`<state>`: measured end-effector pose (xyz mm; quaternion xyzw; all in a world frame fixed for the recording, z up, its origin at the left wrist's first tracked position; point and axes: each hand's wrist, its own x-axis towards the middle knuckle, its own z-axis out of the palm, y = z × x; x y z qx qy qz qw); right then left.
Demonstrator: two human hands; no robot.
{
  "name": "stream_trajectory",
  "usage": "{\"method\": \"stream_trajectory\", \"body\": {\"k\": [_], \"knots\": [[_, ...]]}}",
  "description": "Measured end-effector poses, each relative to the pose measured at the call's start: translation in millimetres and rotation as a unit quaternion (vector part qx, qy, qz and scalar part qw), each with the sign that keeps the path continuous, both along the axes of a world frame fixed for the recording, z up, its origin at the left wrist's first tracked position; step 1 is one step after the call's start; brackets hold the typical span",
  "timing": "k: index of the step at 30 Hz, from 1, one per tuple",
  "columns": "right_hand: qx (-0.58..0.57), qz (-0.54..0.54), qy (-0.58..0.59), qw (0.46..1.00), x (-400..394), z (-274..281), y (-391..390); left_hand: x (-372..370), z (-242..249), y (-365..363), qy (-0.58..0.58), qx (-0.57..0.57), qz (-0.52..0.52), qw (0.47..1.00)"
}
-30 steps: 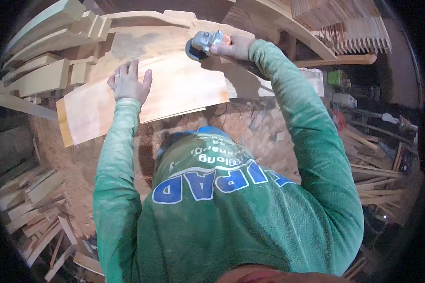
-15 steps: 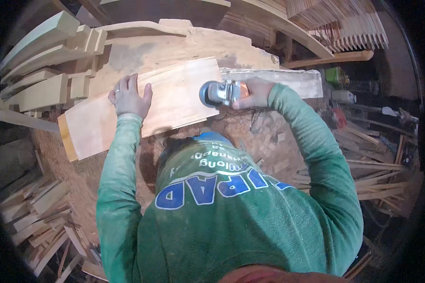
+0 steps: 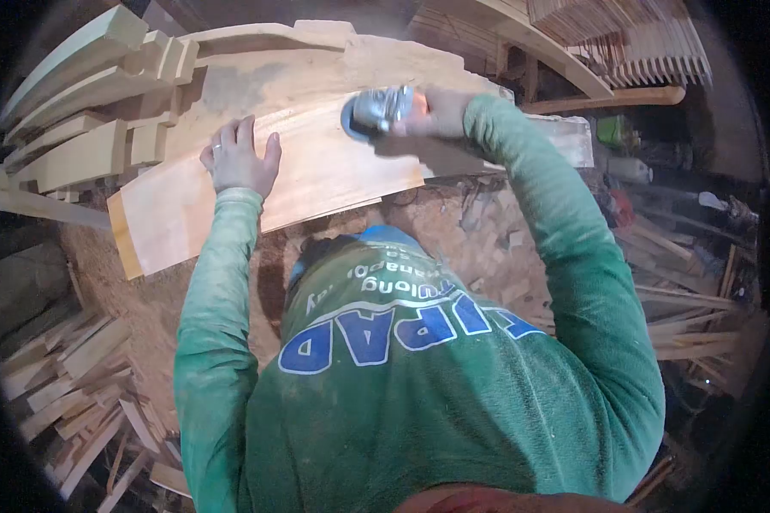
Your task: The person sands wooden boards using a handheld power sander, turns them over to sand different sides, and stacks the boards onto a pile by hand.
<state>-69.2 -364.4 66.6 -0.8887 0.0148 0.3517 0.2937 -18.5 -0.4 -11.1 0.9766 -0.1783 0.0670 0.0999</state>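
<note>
A wide, pale wooden board lies at a slant on the workbench, with a yellowish strip along its left end. My left hand rests flat on the board's upper surface, fingers spread and holding nothing. My right hand is wrapped around an angle grinder with a metal head and some orange on its body. The grinder's round disc is over the far right part of the board, apparently against the wood. Motion blurs the grinder and the fingers around it.
Curved wooden pieces are stacked at the left. A dusty whitish beam extends right of the board. Offcuts litter the lower left, and thin strips lie at the right. Slatted wood stands at the upper right.
My right hand has carried the grinder away from my body and slightly left, from the board's right end toward its far edge. My left hand stays flat on the board. The view shifts slightly.
</note>
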Motion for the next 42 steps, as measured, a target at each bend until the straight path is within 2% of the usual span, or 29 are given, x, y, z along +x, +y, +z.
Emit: {"method": "stream_trajectory", "body": {"k": [1,3,4,5,7,10,14,17,21,24,27,28,29,31,33,36,39,42], "knots": [[0.097,-0.003,-0.027,0.995,-16.8,5.6,11.7,0.8,-1.3,0.2,-0.004,0.003,0.000,1.000],[0.169,-0.022,0.026,0.985,-55.1,14.2,18.4,0.9,-5.4,0.5,-0.009,0.007,0.001,1.000],[0.054,0.018,0.067,0.996,-63.7,28.3,22.5,0.0,-5.7,0.0,-0.011,0.008,0.002,1.000],[0.012,0.018,0.095,0.995,-77.1,29.6,25.1,-0.8,-5.2,-0.3,-0.012,0.010,0.001,1.000],[0.048,-0.005,0.049,0.998,-98.3,34.4,26.9,-0.2,-3.6,-1.2,-0.006,0.012,0.003,1.000],[0.054,-0.030,0.083,0.995,-94.6,54.0,36.7,-1.5,-0.1,-1.8,0.011,0.013,0.000,1.000],[0.062,0.016,0.050,0.997,-63.4,39.1,56.5,-0.6,-0.1,-1.7,0.010,0.003,-0.004,1.000],[0.116,-0.023,0.051,0.992,-38.0,28.2,46.3,1.1,-1.8,-0.4,0.013,0.004,-0.002,1.000],[-0.035,-0.082,-0.005,0.996,5.3,0.7,5.5,0.4,1.9,-0.1,0.024,-0.007,-0.002,1.000],[-0.055,-0.146,0.055,0.986,21.8,32.7,7.9,0.6,-1.1,1.4,0.016,-0.013,-0.007,1.000],[-0.003,-0.140,0.006,0.990,-8.7,13.0,4.0,0.0,-1.8,0.6,0.013,-0.009,-0.004,1.000],[0.121,-0.107,-0.070,0.984,-30.8,3.4,6.9,1.1,-2.0,0.1,0.011,-0.009,-0.004,1.000],[0.068,-0.072,-0.009,0.995,-46.8,27.4,21.2,1.4,-3.0,0.1,0.010,-0.008,-0.005,1.000],[0.048,-0.036,0.068,0.996,-82.8,22.5,25.9,-0.4,-2.9,1.4,0.014,-0.002,-0.004,1.000],[0.042,-0.036,0.006,0.998,-115.2,25.0,28.6,-0.9,0.0,-0.2,0.020,0.009,-0.004,1.000],[-0.058,-0.143,0.048,0.987,-137.5,42.4,6.2,-3.1,2.2,-3.5,0.020,0.045,0.007,0.999],[0.016,-0.367,-0.035,0.930,-188.2,-0.1,-41.4,-4.0,0.1,-3.5,0.031,0.030,0.004,0.999],[0.013,-0.419,-0.164,0.893,-242.4,-9.2,-54.4,-9.2,3.3,-5.7,0.040,0.033,0.011,0.999]]}}
